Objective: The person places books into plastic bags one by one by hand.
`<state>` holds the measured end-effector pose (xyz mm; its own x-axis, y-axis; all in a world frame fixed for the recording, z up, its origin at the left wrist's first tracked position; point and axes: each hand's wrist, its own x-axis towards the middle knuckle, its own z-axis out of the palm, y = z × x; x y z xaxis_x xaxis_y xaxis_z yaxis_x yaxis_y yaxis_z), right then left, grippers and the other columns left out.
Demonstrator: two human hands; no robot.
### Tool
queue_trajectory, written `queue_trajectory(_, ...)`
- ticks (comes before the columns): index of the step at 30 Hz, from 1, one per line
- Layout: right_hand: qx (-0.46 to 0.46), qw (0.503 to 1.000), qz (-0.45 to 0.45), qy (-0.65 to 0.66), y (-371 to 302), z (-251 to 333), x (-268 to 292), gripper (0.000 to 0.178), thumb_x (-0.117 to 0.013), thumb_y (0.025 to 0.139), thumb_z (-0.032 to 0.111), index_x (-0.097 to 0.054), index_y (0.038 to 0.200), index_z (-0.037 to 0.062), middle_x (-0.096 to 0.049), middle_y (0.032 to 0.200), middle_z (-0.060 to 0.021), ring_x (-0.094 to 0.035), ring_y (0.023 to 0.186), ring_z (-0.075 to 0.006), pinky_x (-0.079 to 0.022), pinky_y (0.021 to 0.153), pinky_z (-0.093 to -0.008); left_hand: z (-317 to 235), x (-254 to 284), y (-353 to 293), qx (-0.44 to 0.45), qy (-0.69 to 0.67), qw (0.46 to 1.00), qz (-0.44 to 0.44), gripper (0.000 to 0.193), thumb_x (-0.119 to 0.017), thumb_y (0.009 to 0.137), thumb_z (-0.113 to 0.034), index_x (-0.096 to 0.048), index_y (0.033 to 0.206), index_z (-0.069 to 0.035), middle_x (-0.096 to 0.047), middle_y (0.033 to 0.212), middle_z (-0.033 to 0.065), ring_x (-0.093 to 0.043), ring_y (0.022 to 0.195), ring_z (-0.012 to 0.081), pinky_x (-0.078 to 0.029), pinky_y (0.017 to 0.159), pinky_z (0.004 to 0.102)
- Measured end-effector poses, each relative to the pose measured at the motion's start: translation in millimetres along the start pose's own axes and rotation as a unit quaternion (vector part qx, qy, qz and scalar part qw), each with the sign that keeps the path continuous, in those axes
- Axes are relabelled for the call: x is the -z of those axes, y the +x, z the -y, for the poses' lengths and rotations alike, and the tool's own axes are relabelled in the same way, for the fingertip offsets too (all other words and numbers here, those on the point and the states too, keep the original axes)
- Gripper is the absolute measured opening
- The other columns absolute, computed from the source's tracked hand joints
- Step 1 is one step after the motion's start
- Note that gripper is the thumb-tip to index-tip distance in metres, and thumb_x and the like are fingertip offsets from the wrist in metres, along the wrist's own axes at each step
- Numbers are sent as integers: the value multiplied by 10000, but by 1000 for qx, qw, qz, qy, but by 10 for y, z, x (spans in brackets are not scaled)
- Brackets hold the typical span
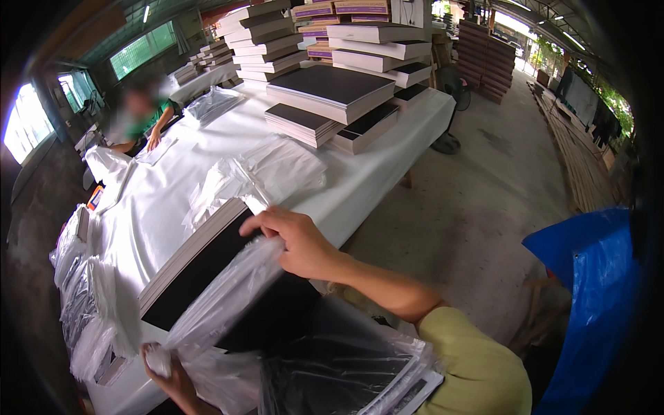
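In front of me a stack of black boards (197, 283) with pale edges lies tilted at the table's near end. A clear plastic bag (228, 294) is bunched across its black face, covering the near part and leaving the far part bare. My left hand (173, 377), low at the left, is closed on a gathered edge of the bag. At the boards' right edge, my right hand (297, 242) grips the bag's other side with bent fingers, the fingertips over the black face. Just beyond the boards lies a pile of loose clear bags (277, 162).
Several black board stacks (332, 90) stand on the white-covered table (159, 214). Bagged boards (90, 304) line its left edge. A person in green (142, 121) works at the far left. To the right are a standing fan (449, 104) and a blue tarp (591, 277).
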<state>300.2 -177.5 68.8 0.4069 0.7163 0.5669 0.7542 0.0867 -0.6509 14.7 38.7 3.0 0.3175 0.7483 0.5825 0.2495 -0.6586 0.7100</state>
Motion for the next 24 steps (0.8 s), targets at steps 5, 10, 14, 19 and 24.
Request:
queue_trajectory(5,26,988,-141,-60,88,-231,-323,682,-518,565,-163,-504,1160,168,-389,1012,-78,-512,714,-228,-457,637,-324,-466,-408,168,-173,211,952,-137,556,-551,669,58,-458,1200,-76,-436,1051,148,-453,996,304,-355,880,388)
queue_trajectory(10,98,970,-208,-81,-94,-202,-334,640,-570,579,-154,-561,1128,173,-413,1058,-58,-443,583,-115,-415,494,-237,-431,-295,-156,-205,181,949,-158,473,-548,696,24,-499,1164,-32,-430,1154,161,-456,1049,288,-436,763,353)
queue_trajectory(14,152,955,-234,-104,-288,-61,-203,517,-630,587,-117,-623,1042,131,-450,1014,-45,-364,525,-56,-357,445,-197,-507,-45,-133,-200,138,966,-86,405,-492,687,41,-522,1091,27,-507,1086,174,-511,984,287,-455,743,328)
queue_trajectory(19,121,967,-214,-68,-399,159,70,394,-670,560,-85,-674,903,108,-543,828,-25,-502,612,-66,-400,481,-203,-457,357,-17,54,-59,993,89,206,-489,713,-128,-526,808,51,-500,721,92,-484,648,184,-385,626,255)
queue_trajectory(24,-133,915,200,325,-305,248,520,349,-646,732,33,-547,1067,40,-569,767,25,-535,730,-57,-427,642,-183,-433,418,-96,364,-371,823,230,226,-543,729,-142,-551,802,71,-575,767,134,-555,668,204,-454,597,303)
